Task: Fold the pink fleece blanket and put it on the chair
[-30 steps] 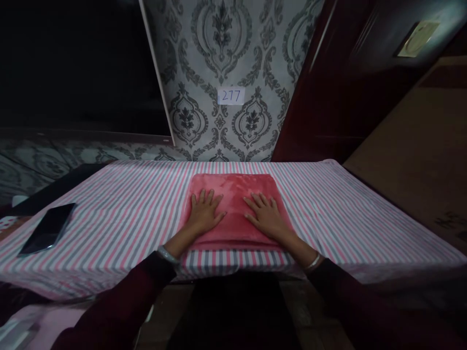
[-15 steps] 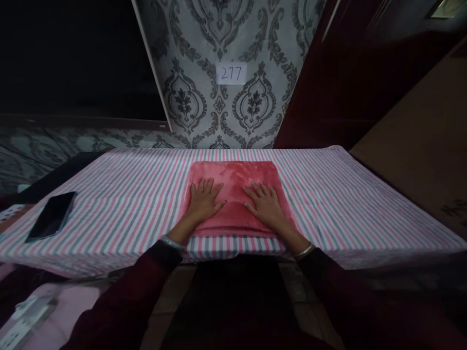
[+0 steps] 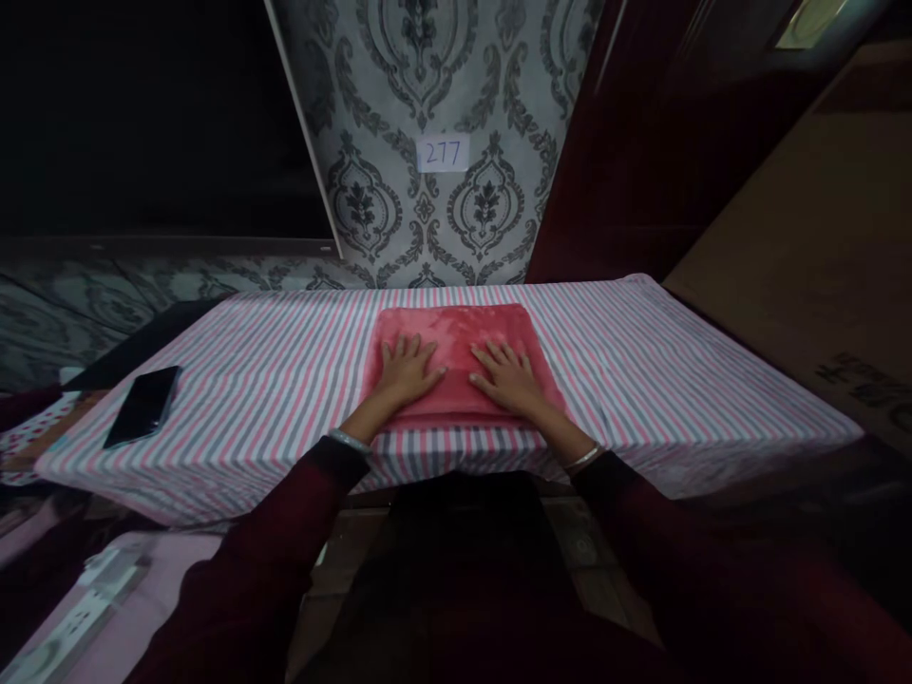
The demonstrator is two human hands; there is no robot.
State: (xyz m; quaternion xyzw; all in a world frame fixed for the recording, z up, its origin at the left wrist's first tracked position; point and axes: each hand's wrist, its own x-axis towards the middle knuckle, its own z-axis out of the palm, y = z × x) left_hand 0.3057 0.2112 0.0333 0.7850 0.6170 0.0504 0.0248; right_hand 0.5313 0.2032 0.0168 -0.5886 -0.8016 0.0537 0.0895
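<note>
A folded red plush cloth, roughly square, lies flat on the striped tablecloth at the middle of the table. My left hand rests palm down on its left half, fingers spread. On the right half, my right hand also lies flat with the fingers apart. Neither hand grips anything. The folded layers show along the cloth's near edge, while the parts under my palms are hidden.
A black phone lies at the table's left end. A white power strip sits on a pink surface at lower left. The patterned wall and a dark screen stand behind; a cardboard box is at the right.
Both hands stay flat on the folded cloth with little visible change. The camera view has shifted and tilted slightly.
</note>
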